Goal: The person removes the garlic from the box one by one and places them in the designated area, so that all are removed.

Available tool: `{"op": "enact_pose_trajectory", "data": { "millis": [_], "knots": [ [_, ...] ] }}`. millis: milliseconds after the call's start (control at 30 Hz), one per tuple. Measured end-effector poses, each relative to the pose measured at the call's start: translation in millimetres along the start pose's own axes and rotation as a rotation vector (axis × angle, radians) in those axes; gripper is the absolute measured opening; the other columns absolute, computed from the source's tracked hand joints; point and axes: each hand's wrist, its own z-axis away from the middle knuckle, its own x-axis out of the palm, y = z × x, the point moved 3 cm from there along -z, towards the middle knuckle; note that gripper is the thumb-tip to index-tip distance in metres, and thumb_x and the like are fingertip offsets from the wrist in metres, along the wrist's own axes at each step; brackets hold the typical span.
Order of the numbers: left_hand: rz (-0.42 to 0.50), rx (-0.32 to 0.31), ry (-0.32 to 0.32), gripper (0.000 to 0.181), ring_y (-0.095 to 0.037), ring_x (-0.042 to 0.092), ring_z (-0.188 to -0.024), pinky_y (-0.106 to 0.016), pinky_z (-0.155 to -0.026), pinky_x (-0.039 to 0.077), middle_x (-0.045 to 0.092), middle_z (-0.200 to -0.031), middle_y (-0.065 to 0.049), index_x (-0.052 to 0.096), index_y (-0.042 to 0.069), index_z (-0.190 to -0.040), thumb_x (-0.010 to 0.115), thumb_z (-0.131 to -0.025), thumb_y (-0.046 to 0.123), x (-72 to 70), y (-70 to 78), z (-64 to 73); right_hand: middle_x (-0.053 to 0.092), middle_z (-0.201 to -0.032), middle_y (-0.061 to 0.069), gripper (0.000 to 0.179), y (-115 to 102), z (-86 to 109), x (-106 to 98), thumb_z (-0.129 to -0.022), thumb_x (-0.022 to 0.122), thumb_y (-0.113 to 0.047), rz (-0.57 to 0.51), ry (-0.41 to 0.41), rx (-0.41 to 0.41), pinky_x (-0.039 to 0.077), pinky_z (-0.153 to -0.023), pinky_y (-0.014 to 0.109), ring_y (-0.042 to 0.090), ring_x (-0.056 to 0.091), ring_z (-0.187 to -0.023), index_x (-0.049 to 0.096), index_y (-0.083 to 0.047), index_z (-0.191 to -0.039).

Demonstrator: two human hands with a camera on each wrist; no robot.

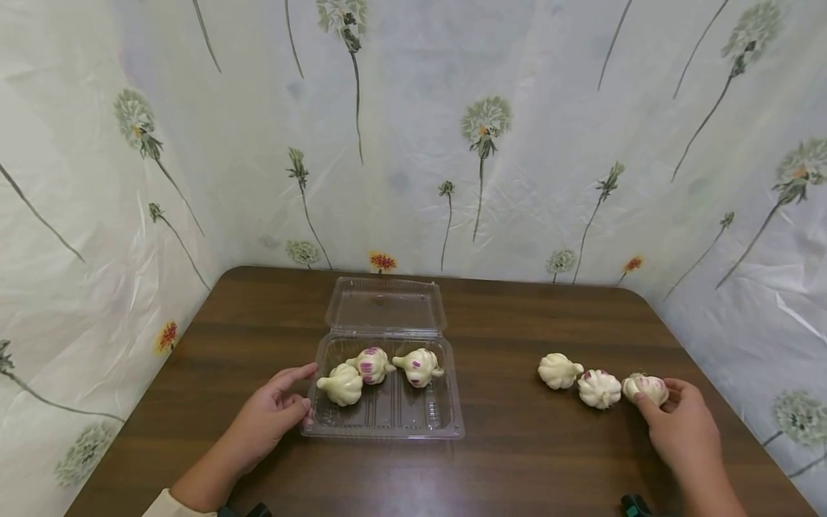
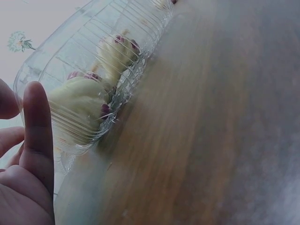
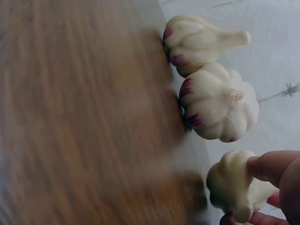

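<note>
A clear plastic clamshell container [image 1: 413, 424] lies with its lid [image 1: 388, 305] folded back. Three garlic bulbs sit inside: a plain one [image 1: 342, 385] at left, a purple-marked one [image 1: 371, 365] beside it, another [image 1: 420, 368] to the right. My left hand [image 1: 271, 409] touches the container's left side, its thumb [image 2: 37, 122] upright against the near corner in the left wrist view. At the far right, my right hand [image 1: 688, 424] pinches a garlic bulb [image 3: 229, 183] between thumb and fingers. Whether that bulb still touches the table, I cannot tell.
To the left of the right hand, two more garlic bulbs stand on the table: a purple-streaked one [image 1: 599, 389] and a paler one [image 1: 559, 371]. The brown wooden table [image 1: 504, 323] reaches back to a flower-patterned cloth [image 1: 413, 179].
</note>
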Motion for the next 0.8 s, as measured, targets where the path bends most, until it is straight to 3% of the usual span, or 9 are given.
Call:
{"op": "enact_pose_trajectory", "data": {
  "millis": [167, 300, 400, 500, 800],
  "knots": [
    [0.004, -0.005, 0.0, 0.059, -0.011, 0.065, -0.082, -0.025, -0.075, 0.061, 0.038, -0.153, -0.027, 0.041, -0.003, -0.157, 0.061, -0.101, -0.002, 0.2, 0.7, -0.6, 0.038, -0.152, 0.043, 0.097, 1.0, -0.9, 1.7, -0.104, 0.053, -0.057, -0.007, -0.031, -0.002, 0.059, -0.082, 0.05, 0.057, 0.048, -0.133, 0.016, 0.014, -0.159],
    [0.004, 0.007, -0.003, 0.059, -0.01, 0.064, -0.082, -0.025, -0.074, 0.061, 0.037, -0.153, -0.029, 0.041, -0.005, -0.156, 0.062, -0.101, -0.001, 0.3, 1.9, 0.4, 0.036, -0.155, 0.042, 0.097, 1.8, -0.6, 2.1, -0.103, 0.056, -0.055, -0.054, -0.032, 0.008, 0.058, -0.076, 0.034, 0.054, 0.047, -0.135, 0.015, 0.012, -0.159],
    [0.007, 0.01, -0.003, 0.059, -0.01, 0.064, -0.082, -0.025, -0.074, 0.061, 0.038, -0.154, -0.028, 0.041, -0.005, -0.156, 0.062, -0.101, -0.001, 0.4, 2.0, 0.5, 0.032, -0.158, 0.041, 0.098, 2.2, 0.2, 3.4, -0.102, 0.058, -0.054, -0.092, -0.045, 0.023, 0.057, -0.079, 0.033, 0.054, 0.045, -0.138, 0.013, 0.011, -0.16],
    [0.012, 0.012, -0.006, 0.059, -0.01, 0.065, -0.083, -0.025, -0.075, 0.061, 0.037, -0.154, -0.028, 0.04, -0.005, -0.157, 0.062, -0.101, -0.001, 0.6, 1.9, 0.3, 0.028, -0.16, 0.041, 0.101, 2.5, 0.6, 4.5, -0.102, 0.059, -0.055, -0.111, -0.061, 0.037, 0.057, -0.085, 0.043, 0.055, 0.042, -0.14, 0.009, 0.01, -0.161],
    [0.02, 0.003, -0.009, 0.06, -0.01, 0.064, -0.083, -0.025, -0.075, 0.06, 0.036, -0.154, -0.028, 0.039, -0.004, -0.157, 0.061, -0.102, 0.0, -0.5, 0.8, 0.2, 0.019, -0.163, 0.041, 0.113, 4.0, -4.3, 6.5, -0.097, 0.06, -0.063, -0.127, -0.096, 0.059, 0.06, -0.084, 0.042, 0.056, 0.037, -0.143, 0.0, 0.008, -0.163]
  ]
}}
